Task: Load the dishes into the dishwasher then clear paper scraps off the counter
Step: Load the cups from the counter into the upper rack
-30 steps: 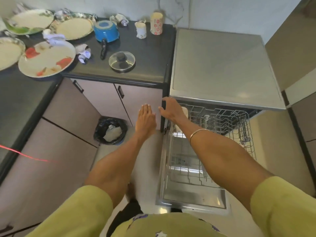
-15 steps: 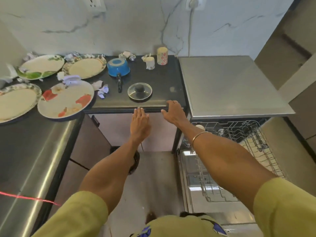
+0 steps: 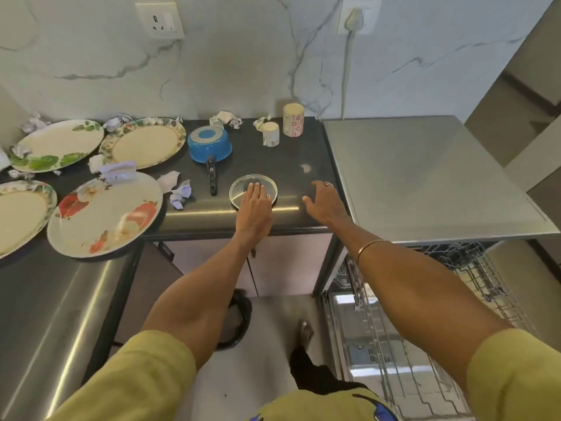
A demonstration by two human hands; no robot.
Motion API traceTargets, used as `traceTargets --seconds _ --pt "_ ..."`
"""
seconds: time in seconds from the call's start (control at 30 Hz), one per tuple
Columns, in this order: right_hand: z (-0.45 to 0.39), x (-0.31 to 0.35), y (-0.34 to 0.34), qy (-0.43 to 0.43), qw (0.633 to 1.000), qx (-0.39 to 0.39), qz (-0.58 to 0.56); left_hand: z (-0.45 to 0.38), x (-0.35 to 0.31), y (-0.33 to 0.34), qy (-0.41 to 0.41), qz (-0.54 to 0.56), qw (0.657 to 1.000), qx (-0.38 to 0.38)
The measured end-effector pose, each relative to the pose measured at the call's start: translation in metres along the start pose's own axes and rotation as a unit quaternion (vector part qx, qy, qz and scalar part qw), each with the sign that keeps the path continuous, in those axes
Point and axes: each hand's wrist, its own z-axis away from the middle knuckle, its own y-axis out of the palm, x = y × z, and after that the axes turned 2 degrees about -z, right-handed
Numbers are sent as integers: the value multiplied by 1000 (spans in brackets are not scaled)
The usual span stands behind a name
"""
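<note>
Dishwasher (image 3: 425, 177): at 3 o'clock from my hands, door down, rack (image 3: 473, 278) pulled out; I see no dishes in the part of it that shows.
Progress: I judge loading barely begun; every dish I can see sits on the counter (image 3: 291, 165), and scrap clearing is not started.
Plates: four, all at 9 to 10 o'clock; the red-flowered plate (image 3: 103, 214) overhangs the counter edge nearest me.
Blue saucepan (image 3: 209, 144): one, upside down, at 11 o'clock.
Glass lid (image 3: 253, 190): one, at 12 o'clock near the front edge.
Cups: two, a flowered tumbler (image 3: 293, 120) and a smaller cup (image 3: 270, 134), at 1 o'clock.
Paper scraps: about ten crumpled bits scattered among the plates and along the wall; exact count unclear.
Left hand (image 3: 254, 205): fingers flat and together over the lid, nothing grasped; contact I can't confirm.
Right hand (image 3: 324, 205): spread loose above bare counter beside the lid, holding nothing.
</note>
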Motion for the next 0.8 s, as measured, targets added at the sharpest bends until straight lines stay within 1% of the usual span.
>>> traceTargets --seconds 0.1,0.2,0.43,0.5,0.57,0.63,0.8 --pt "-51 -9 -12 15 1000 -5 4 -44 13 6 -8 17 1000 -6" --pt "-100 -14 -26 35 999 -1 -7 -87 22 7 -9 3 1000 6" --pt "-201 -12 -38 41 999 12 -11 -179 22 0 -46 31 998 0" --pt "-222 -7 -35 40 999 16 -18 -200 22 -4 -75 44 996 4" --pt "-242 -5 -32 38 999 18 -22 -222 26 -4 -99 30 995 7" --pt "-260 -4 -29 38 999 19 -23 -244 31 -2 -93 11 996 12" --pt "-304 3 -25 52 998 21 -20 -297 51 8 -87 39 995 39"
